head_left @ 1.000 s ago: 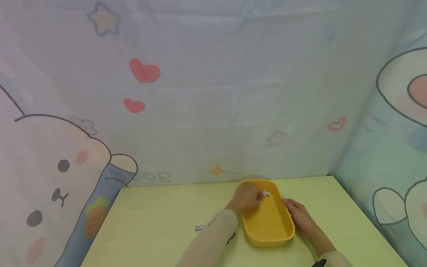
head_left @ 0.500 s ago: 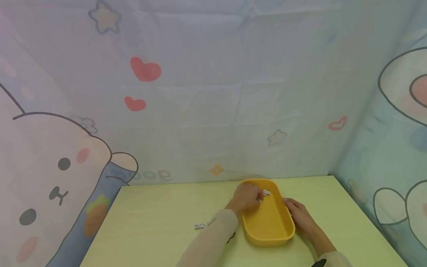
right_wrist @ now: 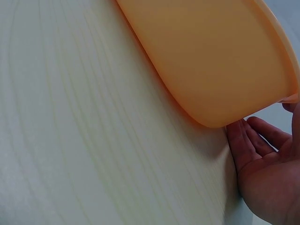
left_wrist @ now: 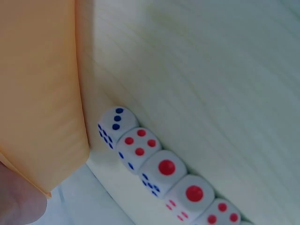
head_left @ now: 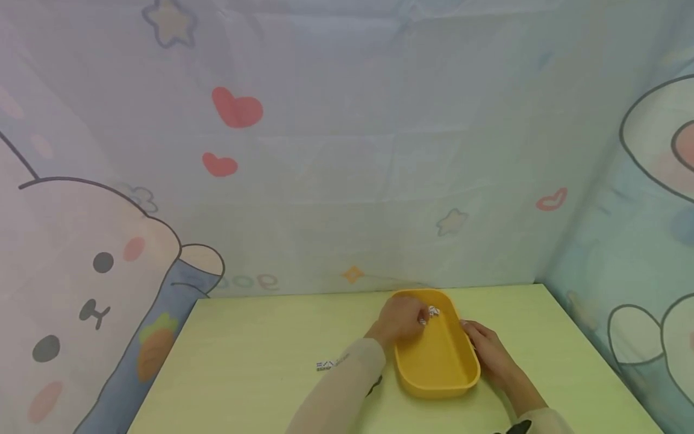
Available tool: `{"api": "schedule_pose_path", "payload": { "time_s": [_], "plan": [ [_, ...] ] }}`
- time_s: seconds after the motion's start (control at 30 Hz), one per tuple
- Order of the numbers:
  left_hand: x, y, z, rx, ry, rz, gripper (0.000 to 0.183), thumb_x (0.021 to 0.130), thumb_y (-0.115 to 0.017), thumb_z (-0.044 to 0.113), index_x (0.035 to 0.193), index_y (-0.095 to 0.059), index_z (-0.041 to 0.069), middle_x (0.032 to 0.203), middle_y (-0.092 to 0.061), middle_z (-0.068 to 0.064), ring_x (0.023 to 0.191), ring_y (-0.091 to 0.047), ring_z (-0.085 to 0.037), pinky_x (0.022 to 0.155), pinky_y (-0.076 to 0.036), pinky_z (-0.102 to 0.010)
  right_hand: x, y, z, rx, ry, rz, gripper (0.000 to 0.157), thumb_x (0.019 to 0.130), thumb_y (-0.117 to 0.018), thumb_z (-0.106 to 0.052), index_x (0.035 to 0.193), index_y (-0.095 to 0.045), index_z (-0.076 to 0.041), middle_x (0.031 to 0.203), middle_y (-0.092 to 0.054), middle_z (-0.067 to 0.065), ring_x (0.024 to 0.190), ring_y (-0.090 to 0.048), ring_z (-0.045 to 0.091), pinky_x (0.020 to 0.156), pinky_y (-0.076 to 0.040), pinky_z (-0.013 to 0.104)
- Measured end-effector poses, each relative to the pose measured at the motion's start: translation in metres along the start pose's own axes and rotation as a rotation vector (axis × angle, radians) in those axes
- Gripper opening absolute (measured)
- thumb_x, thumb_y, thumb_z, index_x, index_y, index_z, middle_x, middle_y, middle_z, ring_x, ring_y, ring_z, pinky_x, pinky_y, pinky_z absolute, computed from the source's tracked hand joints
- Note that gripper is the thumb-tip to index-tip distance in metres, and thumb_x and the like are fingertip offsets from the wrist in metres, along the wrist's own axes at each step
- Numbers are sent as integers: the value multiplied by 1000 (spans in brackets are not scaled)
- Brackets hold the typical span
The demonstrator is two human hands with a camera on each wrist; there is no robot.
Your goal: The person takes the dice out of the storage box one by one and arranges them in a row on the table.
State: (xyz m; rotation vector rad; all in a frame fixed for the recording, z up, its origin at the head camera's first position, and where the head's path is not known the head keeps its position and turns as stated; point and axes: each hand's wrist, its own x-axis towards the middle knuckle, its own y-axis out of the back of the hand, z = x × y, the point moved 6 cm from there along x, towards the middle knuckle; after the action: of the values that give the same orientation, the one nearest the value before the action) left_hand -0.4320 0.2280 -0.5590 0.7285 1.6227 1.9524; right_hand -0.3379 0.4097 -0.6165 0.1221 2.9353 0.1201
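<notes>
In the head view, my left hand [head_left: 402,317] reaches over the left rim into the yellow tray [head_left: 439,367]. Its fingers are curled, and a small white die [head_left: 422,322] shows at the fingertips. Just beyond lie more white dice [head_left: 433,311], bunched near the tray's far end. My right hand [head_left: 488,351] holds the tray's right side; the right wrist view has its fingers [right_wrist: 241,143] under the tray's corner and the thumb up by the rim. Outside the tray, a row of white dice [left_wrist: 164,168] with red and blue dots lies on the table, side by side.
My left sleeve [head_left: 341,386] covers part of the dice row [head_left: 325,365] in the head view. The pale yellow-green table [head_left: 244,361] ends at a printed cloth backdrop [head_left: 325,211] behind, with more cloth [head_left: 640,253] on the right.
The head view has tilted slightly, moving the backdrop a little up the frame. Both hands, the tray and the dice hold nearly the same places.
</notes>
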Motion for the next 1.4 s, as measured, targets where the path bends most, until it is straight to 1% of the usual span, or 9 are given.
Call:
{"api": "schedule_pose_path", "payload": {
  "time_s": [0.2,0.37,0.5,0.77,0.9,1.0,1.17,1.3,1.4],
  "plan": [
    [1,0,-4,-25,18,-12,14,96,-72,23,96,-79,34,91,-69,23,88,-60,-1,85,-51,-23,2,-1,-1,15,-2,-5,66,113,-47,-48,154,-45,4,141,-60,19,109,-67,18,87,-60,33],
    [0,5,-7,-73,1,-3,15,97,-72,23,102,-82,33,97,-73,22,94,-64,-1,88,-52,-21,3,-3,-4,-1,16,-2,68,112,-49,-51,152,-47,4,140,-61,19,108,-67,16,87,-60,32],
    [-1,13,-10,-157,-32,12,18,96,-71,18,108,-83,26,101,-74,17,97,-65,-2,89,-52,-19,5,-5,-6,5,31,-11,64,112,-48,-48,149,-50,4,134,-64,18,105,-68,19,85,-60,34],
    [-9,36,-4,-421,-114,17,15,95,-75,6,110,-78,6,103,-74,0,92,-63,-5,85,-51,-15,2,0,1,8,1,11,59,114,-46,-44,149,-51,5,125,-67,16,101,-68,22,81,-61,36],
    [-26,60,1,-506,-140,4,13,97,-75,8,109,-77,5,104,-73,1,91,-65,-4,84,-52,-15,-1,2,6,-2,-20,21,62,114,-47,-46,150,-50,4,128,-67,16,102,-68,22,81,-61,37],
    [-43,76,-4,-532,-159,2,10,98,-74,11,107,-76,9,104,-71,4,91,-64,-3,83,-53,-15,-2,2,6,2,-25,25,64,112,-48,-48,151,-50,2,129,-67,16,102,-68,22,82,-61,37],
    [-79,90,-31,-511,-179,-18,7,99,-74,13,106,-75,12,102,-68,7,90,-64,-3,82,-55,-18,-1,0,3,6,-17,14,68,111,-49,-53,153,-49,1,132,-66,16,104,-68,21,84,-61,36],
    [-108,95,-57,-471,-189,-29,6,98,-73,9,104,-75,9,100,-67,1,89,-64,-6,82,-55,-21,1,0,4,-2,-20,31,65,113,-47,-49,152,-50,2,129,-67,15,102,-68,21,82,-61,36],
    [-130,97,-76,-432,-170,-36,7,98,-72,6,101,-74,12,99,-65,0,89,-65,-7,81,-56,-21,2,-1,3,-1,-21,26,64,113,-47,-48,153,-49,2,130,-67,15,102,-68,21,82,-61,36]
  ]
}}
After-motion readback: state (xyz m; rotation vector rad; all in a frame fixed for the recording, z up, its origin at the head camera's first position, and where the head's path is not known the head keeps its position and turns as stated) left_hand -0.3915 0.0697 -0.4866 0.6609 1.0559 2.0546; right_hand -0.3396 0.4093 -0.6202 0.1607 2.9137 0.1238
